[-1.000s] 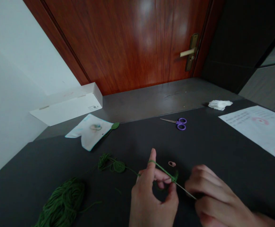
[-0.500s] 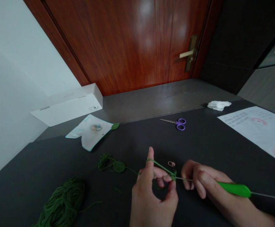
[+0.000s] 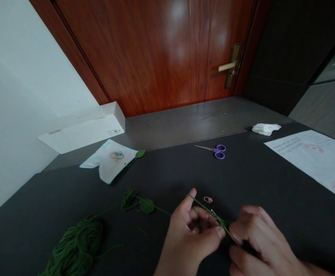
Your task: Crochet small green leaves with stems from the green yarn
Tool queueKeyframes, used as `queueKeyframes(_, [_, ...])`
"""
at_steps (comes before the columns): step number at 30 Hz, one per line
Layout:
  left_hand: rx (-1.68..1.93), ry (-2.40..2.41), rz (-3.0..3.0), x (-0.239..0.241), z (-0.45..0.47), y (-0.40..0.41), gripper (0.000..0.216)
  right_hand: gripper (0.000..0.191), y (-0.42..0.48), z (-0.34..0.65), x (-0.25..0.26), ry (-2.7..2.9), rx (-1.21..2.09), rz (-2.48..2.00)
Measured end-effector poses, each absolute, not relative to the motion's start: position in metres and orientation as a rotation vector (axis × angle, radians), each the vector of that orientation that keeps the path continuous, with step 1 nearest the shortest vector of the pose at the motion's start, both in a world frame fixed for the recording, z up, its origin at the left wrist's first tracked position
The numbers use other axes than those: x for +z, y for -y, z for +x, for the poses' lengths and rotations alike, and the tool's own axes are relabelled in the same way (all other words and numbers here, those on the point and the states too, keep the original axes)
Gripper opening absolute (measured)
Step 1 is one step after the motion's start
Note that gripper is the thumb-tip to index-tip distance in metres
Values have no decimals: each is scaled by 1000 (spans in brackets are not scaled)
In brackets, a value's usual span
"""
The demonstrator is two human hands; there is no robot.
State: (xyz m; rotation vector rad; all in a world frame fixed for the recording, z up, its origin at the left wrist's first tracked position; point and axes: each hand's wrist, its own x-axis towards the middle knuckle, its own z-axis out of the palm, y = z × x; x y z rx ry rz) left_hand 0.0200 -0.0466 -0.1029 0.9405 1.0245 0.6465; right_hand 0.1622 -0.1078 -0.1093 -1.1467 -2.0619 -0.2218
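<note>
1. Black tabletop (image 3: 271,184) fills the near view, with a red-brown wooden door (image 3: 161,50) behind it.
2. The left hand (image 3: 190,230) pinches a dark green yarn strand (image 3: 203,207) between thumb and fingers. The strand loops over the index fingertip, which is bent lower than half a second ago.
3. The right hand (image 3: 259,241) is curled closed on a thin metal crochet hook (image 3: 227,232), close against the left thumb. It has moved in, and the hook's bright green handle, visible before, is now hidden under the hand.
4. Leftward the strand runs to a small green crocheted leaf (image 3: 146,206). Nearer the table's front edge lies a dark green yarn skein (image 3: 75,245).
5. A small pink stitch marker (image 3: 208,199) lies just beyond the fingers, unmoved.
6. Well apart, nothing has shifted: purple-handled scissors (image 3: 217,150), a white printed paper sheet (image 3: 314,159), a crumpled white tissue (image 3: 265,128), a white plastic packet (image 3: 109,159) and a long white cardboard box (image 3: 83,128).
</note>
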Motion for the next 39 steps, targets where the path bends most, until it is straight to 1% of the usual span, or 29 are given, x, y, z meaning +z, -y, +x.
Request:
queueKeyframes(4, [665,-944,842,-94,14,49,96,42,104,165,-105,1905,-316,-1051])
queueKeyframes(6, [649,-943,860,-90,12,49,94,39,103,171,-102,2118,-266,-985])
queueKeyframes(8, [620,-958,908,-87,10,48,89,39,104,179,-101,2159,-278,-926])
queueKeyframes(10, [586,-978,962,-87,9,46,87,43,106,189,-102,2184,-269,-871])
queueKeyframes(15, [505,-995,1076,-91,6,43,86,43,113,200,-103,2294,-137,-825])
queueKeyframes(18, [477,-990,1102,-93,7,43,86,41,112,198,-100,2233,61,-812])
queueKeyframes(20, [453,-969,1101,-93,7,42,86,41,109,194,-99,2064,239,-809])
queueKeyframes(22, [402,-919,1071,-90,7,40,87,41,105,191,-98,1893,456,-797])
queueKeyframes(24, [349,-866,1006,-85,6,39,89,40,103,189,-98,1778,742,-802])
queueKeyframes(26, [319,-828,937,-82,4,38,90,44,102,186,-100,1580,964,-809])
queueKeyframes(29, [316,-763,856,-83,1,38,84,48,103,182,-105,1263,1221,-828])
queueKeyframes(31, [316,-711,804,-88,0,39,79,49,104,180,-107,1119,1331,-842])
queueKeyframes(32, [315,-695,788,-91,0,39,79,49,104,179,-108,1097,1341,-848])
queueKeyframes(34, [310,-699,782,-94,-1,38,80,49,105,181,-106,1226,1254,-844])
queueKeyframes(37, [298,-754,819,-94,0,35,82,43,107,185,-101,1681,871,-772])
queueKeyframes(39, [286,-761,826,-93,0,34,81,40,108,187,-97,1864,625,-720])
